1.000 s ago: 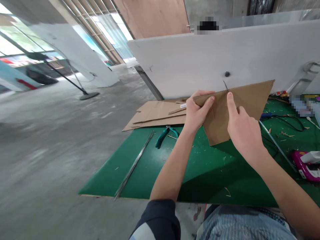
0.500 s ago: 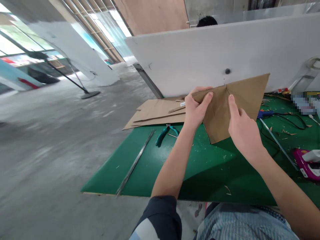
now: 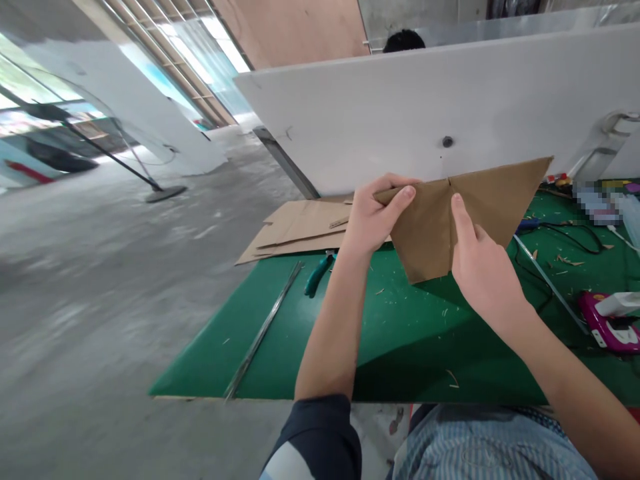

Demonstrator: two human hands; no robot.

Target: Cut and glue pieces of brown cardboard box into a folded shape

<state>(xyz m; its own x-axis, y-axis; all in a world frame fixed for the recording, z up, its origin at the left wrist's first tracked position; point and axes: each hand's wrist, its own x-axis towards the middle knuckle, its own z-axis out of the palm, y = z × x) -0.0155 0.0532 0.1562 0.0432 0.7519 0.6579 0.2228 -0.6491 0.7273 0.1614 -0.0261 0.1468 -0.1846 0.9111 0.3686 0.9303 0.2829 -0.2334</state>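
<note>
A brown cardboard piece [image 3: 430, 227], angular with a point hanging down, is held upright over the green mat [image 3: 400, 333]. My left hand [image 3: 373, 217] pinches its upper left corner, thumb in front. My right hand [image 3: 483, 273] is closed at the middle of the piece, index finger stretched up along a slit that runs down from the top edge. The thin blade seen earlier in that hand is hidden behind the cardboard now.
Flat cardboard sheets [image 3: 295, 227] lie at the mat's far left, with teal-handled pliers [image 3: 316, 275] and a long metal strip [image 3: 260, 333] beside them. A pink tool [image 3: 607, 320], black cable and another metal rod [image 3: 547, 283] sit right. A white partition [image 3: 400, 113] stands behind; a person's head [image 3: 404, 41] shows above it.
The blade tip that stuck up above the cardboard's top edge has dropped out of sight, leaving a slit. Both hands and the piece have shifted slightly left.
</note>
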